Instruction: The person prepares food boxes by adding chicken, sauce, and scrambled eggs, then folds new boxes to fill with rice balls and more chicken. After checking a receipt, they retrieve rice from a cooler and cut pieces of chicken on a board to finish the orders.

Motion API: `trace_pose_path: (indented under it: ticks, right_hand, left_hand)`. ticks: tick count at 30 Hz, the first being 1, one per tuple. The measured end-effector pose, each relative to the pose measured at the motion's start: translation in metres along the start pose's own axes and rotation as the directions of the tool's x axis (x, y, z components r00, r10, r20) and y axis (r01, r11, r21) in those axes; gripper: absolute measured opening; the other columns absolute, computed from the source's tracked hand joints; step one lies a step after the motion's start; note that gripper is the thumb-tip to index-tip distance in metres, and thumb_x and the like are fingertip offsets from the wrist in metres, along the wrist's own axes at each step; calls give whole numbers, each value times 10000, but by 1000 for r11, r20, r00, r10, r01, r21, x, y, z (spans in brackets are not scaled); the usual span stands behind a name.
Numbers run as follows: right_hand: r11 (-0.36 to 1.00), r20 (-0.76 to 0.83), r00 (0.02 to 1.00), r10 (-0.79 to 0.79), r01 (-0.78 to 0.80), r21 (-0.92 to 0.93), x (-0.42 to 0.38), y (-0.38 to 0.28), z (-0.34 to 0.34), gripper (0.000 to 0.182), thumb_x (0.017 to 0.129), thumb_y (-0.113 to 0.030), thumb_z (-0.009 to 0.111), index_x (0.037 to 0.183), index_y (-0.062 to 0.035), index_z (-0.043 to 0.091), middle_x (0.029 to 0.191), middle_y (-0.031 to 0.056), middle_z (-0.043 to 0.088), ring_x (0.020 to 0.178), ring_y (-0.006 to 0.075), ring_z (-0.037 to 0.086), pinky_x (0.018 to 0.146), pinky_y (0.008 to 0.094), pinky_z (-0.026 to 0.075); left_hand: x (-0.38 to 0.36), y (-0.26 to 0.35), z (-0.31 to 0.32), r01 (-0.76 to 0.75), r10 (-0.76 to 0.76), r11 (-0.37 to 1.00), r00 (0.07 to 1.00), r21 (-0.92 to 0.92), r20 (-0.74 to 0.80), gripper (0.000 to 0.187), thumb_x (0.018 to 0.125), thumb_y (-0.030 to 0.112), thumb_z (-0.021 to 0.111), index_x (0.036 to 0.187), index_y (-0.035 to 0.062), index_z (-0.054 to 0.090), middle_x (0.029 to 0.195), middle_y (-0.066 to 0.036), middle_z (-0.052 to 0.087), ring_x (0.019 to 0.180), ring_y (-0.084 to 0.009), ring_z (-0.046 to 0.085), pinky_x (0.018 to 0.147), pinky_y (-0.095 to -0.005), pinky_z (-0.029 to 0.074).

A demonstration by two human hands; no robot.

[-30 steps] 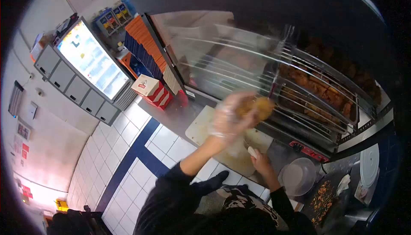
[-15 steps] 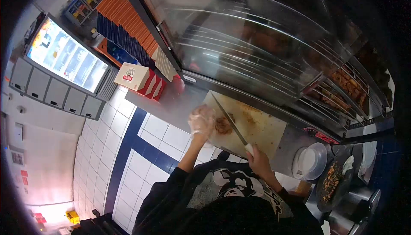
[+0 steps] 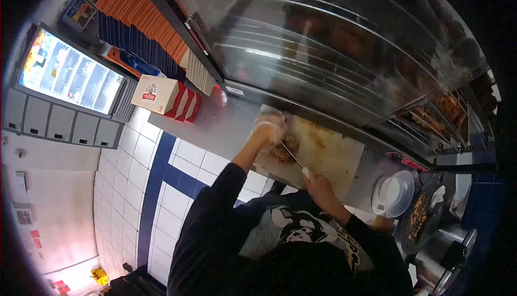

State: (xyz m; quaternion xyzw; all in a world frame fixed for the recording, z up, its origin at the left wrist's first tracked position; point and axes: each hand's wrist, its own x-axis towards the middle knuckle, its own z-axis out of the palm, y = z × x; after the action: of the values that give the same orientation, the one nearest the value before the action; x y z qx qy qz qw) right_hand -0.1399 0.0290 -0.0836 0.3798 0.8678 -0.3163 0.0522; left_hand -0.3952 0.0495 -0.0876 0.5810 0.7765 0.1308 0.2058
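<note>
My right hand (image 3: pixel 320 187), bare, is closed round the white handle of a long knife (image 3: pixel 293 157). Its blade slants up and left across chopped brown meat (image 3: pixel 281 151) on a pale cutting board (image 3: pixel 339 164). In a clear plastic glove, my left hand (image 3: pixel 272 125) is over the far end of the blade, at the board's upper left. The blade's tip is hidden beneath that hand. Blur and the glove keep me from making out its fingers. Brown crumbs and grease stains (image 3: pixel 319 138) mark the board beyond the meat.
A glass-fronted warming cabinet (image 3: pixel 301 75) with food on racks borders the counter's far side. Red-and-white boxes (image 3: pixel 159 95) stand on the counter (image 3: pixel 229 129) at left. Clear plastic tubs (image 3: pixel 399 192) and a dark pan of brown bits (image 3: pixel 419 218) are at right.
My left hand has moved up and right, from beside the meat to over the knife's far end. The knife has swung further over the meat, its handle slightly left and higher.
</note>
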Motion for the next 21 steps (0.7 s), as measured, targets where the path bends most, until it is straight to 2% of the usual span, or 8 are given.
trace_pose_path:
  ticks: [2,4,6,9,11,14,18,21]
  right_hand:
    - [999,-54,997,-54,54,4,14,7,15,311,882,-273,471,1041,-8,442,696,224,585,643,401,582,578,478,456]
    - [994,-107,989,-106,107,4,18,-2,4,315,884,-279,469,1042,-7,441,695,222,586,635,399,583,574,475,459]
    - [998,69,996,-50,53,-46,7,-31,-34,309,905,-285,444,1038,-6,436,798,233,593,710,388,605,622,451,485]
    - [995,-14,996,-93,93,-33,-6,-31,-29,304,904,-287,450,1027,-10,439,744,223,600,687,375,610,598,454,485]
    - [996,-41,996,-75,72,-57,-4,-20,-4,301,898,-294,453,1027,-22,448,722,224,593,662,392,595,589,472,470]
    - [997,-48,997,-56,54,-50,9,-11,9,304,894,-309,451,1029,-36,455,704,222,589,638,405,581,581,490,458]
    - [996,-72,994,-84,87,27,19,-11,4,311,896,-326,446,1022,-42,454,726,222,597,649,391,589,584,485,469]
    - [1000,-27,1000,8,-7,21,31,-29,15,305,889,-317,458,1002,-35,453,732,226,598,656,394,591,583,475,476]
  left_hand:
    - [9,-11,-6,-82,69,977,995,194,77,333,826,307,437,1081,120,540,995,-188,593,923,-364,551,826,-459,421]
    - [6,-17,-13,-86,75,986,994,144,76,341,827,324,439,1076,115,542,1001,-189,591,930,-365,550,835,-460,419]
    - [-2,-13,-27,-88,81,992,994,94,76,350,828,341,442,1071,110,543,1007,-189,589,937,-367,550,843,-461,417]
    - [-8,-5,-36,-17,16,1000,999,18,39,385,836,375,431,1084,104,548,1031,-196,579,947,-367,548,854,-463,412]
    - [-6,-14,-19,84,-106,980,988,181,115,412,847,400,413,1087,95,552,1027,-213,577,946,-367,551,849,-457,417]
    - [-7,-21,-7,34,-36,985,999,171,14,431,859,420,389,1073,83,553,999,-225,587,940,-368,557,846,-449,422]
    - [-1,-9,-25,-26,10,988,995,154,100,447,853,443,395,1059,78,553,974,-214,601,926,-358,568,829,-446,433]
    - [9,-28,-24,22,-36,992,993,121,116,437,841,447,415,1066,98,550,968,-200,606,909,-345,576,798,-448,446]
